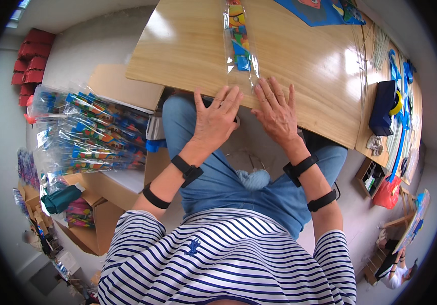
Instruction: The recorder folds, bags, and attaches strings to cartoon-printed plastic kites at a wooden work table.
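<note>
A long, narrow clear plastic bag (254,63) lies lengthwise on the wooden table, its near end by the front edge. Inside it is a folded, brightly printed piece (239,43) in blue, yellow and red. My left hand (216,121) rests at the table edge by the bag's near end, fingers stretched out. On the other side, my right hand (276,113) lies flat with fingers extended, its fingertips at or close to the bag's lower right corner. Neither hand grips anything. Whether the fingertips press on the film itself is hard to see.
On the left, an open cardboard box (119,188) bears a heap of similar bagged pieces (91,132). A blue printed sheet (312,11) covers the table's far right. Nearer stands a dark tape dispenser (382,108) beside blue strips (402,145). Another person (397,274) is at lower right.
</note>
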`<move>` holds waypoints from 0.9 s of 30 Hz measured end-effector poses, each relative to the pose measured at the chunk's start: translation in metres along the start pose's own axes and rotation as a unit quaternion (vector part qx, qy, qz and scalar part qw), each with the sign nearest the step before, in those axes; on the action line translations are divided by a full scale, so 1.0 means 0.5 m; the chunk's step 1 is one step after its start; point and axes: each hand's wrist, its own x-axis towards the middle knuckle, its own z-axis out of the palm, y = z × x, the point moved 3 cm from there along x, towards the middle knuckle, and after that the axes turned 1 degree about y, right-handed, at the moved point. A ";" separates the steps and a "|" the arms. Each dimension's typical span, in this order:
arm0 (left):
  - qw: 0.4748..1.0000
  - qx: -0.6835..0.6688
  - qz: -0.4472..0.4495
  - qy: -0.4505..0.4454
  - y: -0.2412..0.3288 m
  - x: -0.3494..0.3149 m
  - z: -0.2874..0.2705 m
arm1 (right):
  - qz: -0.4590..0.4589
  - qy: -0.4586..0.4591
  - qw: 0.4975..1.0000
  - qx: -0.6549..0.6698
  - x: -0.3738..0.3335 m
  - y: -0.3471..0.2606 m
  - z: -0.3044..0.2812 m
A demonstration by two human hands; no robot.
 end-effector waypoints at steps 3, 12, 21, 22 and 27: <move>1.000 0.010 -0.007 0.001 -0.027 -0.023 -0.027 | 0.000 0.006 1.000 -0.006 -0.001 -0.001 0.004; 0.998 -0.045 0.036 0.015 -0.012 0.027 -0.019 | -0.006 0.016 1.000 -0.008 -0.011 0.007 0.003; 0.988 -0.017 0.076 0.135 0.024 -0.002 -0.002 | 0.035 0.053 0.997 0.044 -0.063 -0.015 -0.026; 0.990 -0.023 0.078 0.116 0.029 -0.001 -0.002 | 0.014 0.046 0.999 0.012 -0.058 -0.021 -0.025; 0.985 -0.063 0.108 0.115 0.046 -0.006 -0.047 | -0.031 0.112 0.992 -0.051 -0.027 -0.050 -0.049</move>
